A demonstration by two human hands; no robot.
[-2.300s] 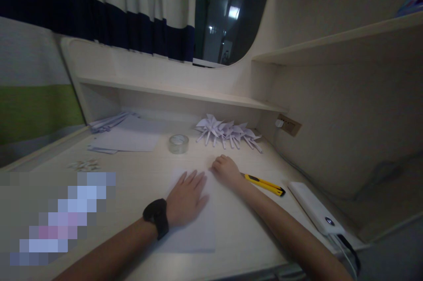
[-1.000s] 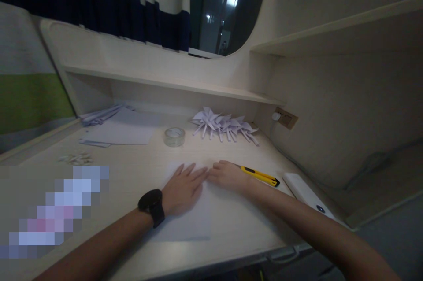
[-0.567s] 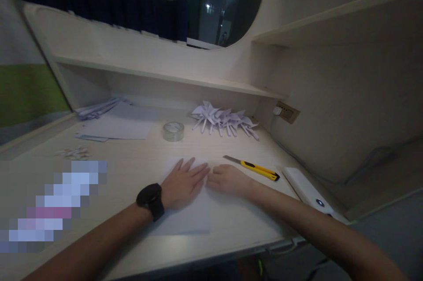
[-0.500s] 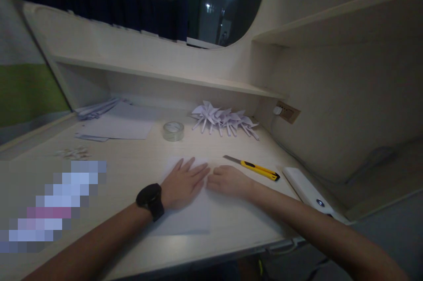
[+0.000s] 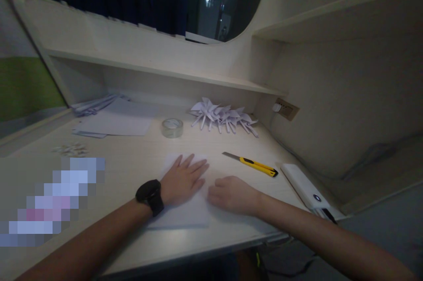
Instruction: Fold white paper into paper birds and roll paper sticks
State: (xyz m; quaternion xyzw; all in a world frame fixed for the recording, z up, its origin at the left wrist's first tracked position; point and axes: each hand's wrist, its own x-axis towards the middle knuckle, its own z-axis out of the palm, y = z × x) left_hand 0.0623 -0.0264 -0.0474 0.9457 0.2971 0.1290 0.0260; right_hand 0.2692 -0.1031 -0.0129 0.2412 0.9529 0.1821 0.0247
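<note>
A white sheet of paper [image 5: 185, 217] lies on the desk in front of me. My left hand [image 5: 183, 179], with a black watch at its wrist, rests flat on it with the fingers spread. At the sheet's right edge is my right hand [image 5: 231, 195], its fingers curled down against the edge. Its fingertips are hidden, so I cannot tell whether anything is between them. Beyond the right hand lies a yellow utility knife [image 5: 257, 165] with its blade out, touched by neither hand.
A roll of clear tape [image 5: 172, 128] and several paper pinwheels [image 5: 223, 116] sit toward the back. Stacked paper [image 5: 115, 118] and a pile of small pale pieces [image 5: 71, 149] are at left. A white device [image 5: 302, 184] lies at right, below a wall socket [image 5: 287, 109].
My right hand has slid toward me along the sheet's right edge, fingers still curled. My left hand stays flat on the paper. The whole view has shifted slightly.
</note>
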